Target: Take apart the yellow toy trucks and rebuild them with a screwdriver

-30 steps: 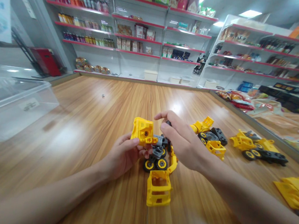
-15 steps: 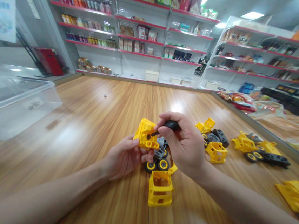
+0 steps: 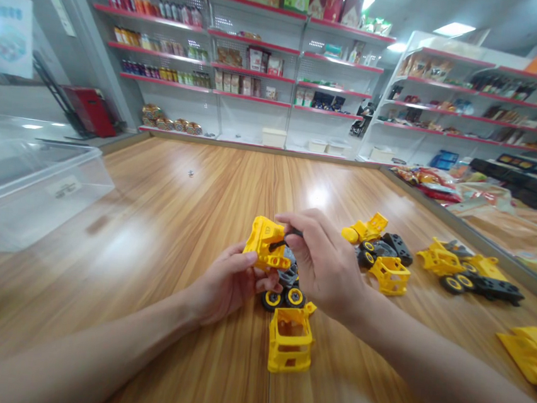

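My left hand (image 3: 230,280) is closed around a yellow plastic toy truck part (image 3: 265,239), thumb on its near side. In my right hand (image 3: 326,264) is a black-handled screwdriver (image 3: 294,234), its handle mostly hidden by my fingers. The shaft points down and left at the dark hole in the yellow part. Beneath my hands, a grey toy chassis with black wheels and yellow hubs (image 3: 282,298) rests on the table, partly covered. A yellow truck cab (image 3: 291,343) stands just in front of it.
Several part-built yellow and black toy trucks lie to the right, one (image 3: 382,250) near my right hand and another (image 3: 470,272) farther off. A yellow piece (image 3: 529,353) is at the right edge. A clear plastic bin (image 3: 36,198) stands left. A tiny metal bit (image 3: 191,173) lies far back.
My right hand has turned, its fingers now curling over the screwdriver handle and hiding most of it. The yellow part stays in my left hand, nearly in place.
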`<state>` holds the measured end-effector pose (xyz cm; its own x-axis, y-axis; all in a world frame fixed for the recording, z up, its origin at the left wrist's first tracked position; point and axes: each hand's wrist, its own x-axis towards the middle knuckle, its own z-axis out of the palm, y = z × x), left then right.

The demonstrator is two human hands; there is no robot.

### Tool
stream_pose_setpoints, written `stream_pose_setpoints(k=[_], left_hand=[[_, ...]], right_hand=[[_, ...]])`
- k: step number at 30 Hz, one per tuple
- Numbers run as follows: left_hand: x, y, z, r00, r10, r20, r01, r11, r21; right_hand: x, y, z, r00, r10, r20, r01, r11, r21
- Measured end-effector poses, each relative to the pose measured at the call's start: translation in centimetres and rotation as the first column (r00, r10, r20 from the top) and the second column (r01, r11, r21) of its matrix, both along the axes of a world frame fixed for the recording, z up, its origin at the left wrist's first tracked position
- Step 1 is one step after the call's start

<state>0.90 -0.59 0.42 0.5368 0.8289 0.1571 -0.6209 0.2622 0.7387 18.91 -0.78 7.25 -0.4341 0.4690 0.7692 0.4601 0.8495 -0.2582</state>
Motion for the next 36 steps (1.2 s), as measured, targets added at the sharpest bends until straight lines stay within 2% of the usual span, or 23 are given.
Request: stream_pose_setpoints(k=[3, 7, 11, 16, 20, 24, 29, 33, 36], left_hand=[[0.2, 0.0, 0.1, 1.0, 0.025, 0.001, -0.025, 1.0, -0.012], [0.3, 0.0, 0.1, 0.997, 0.065, -0.035, -0.066, 0.998, -0.01], [0.3, -0.1, 0.1, 0.997, 0.068, -0.047, -0.068, 0.998, 0.002], [0.4, 0.0, 0.2, 0.996, 0.064, -0.054, -0.064, 0.998, 0.01], [0.4, -0.1, 0.2, 0.996, 0.064, -0.064, -0.064, 0.998, -0.006], [0.4, -0.2, 0.2, 0.995, 0.067, -0.077, -0.067, 0.998, -0.001], [0.3, -0.1, 0.2, 0.995, 0.071, -0.076, -0.071, 0.997, 0.001], [0.3, -0.1, 0.2, 0.995, 0.067, -0.08, -0.065, 0.998, 0.025], [0.4, -0.1, 0.3, 0.994, 0.059, -0.091, -0.057, 0.998, 0.022]], right_hand=[[0.0, -0.3, 0.4, 0.997, -0.059, 0.047, 0.063, 0.995, -0.082], [0.5, 0.1, 0.6, 0.965, -0.221, 0.142, 0.25, 0.939, -0.237], [0.8, 0.5, 0.7, 0.977, -0.172, 0.128, 0.197, 0.957, -0.213], [0.9, 0.6, 0.7, 0.974, -0.171, 0.146, 0.206, 0.937, -0.281], [0.9, 0.5, 0.8, 0.994, -0.045, 0.098, 0.064, 0.979, -0.196], [0.9, 0.5, 0.8, 0.987, -0.116, 0.109, 0.14, 0.959, -0.248], [0.9, 0.6, 0.7, 0.996, -0.008, 0.094, 0.033, 0.962, -0.271], [1.1, 0.7, 0.9, 0.988, -0.113, 0.107, 0.143, 0.929, -0.34], [1.2, 0.8, 1.1, 0.993, -0.049, 0.108, 0.081, 0.943, -0.324]])
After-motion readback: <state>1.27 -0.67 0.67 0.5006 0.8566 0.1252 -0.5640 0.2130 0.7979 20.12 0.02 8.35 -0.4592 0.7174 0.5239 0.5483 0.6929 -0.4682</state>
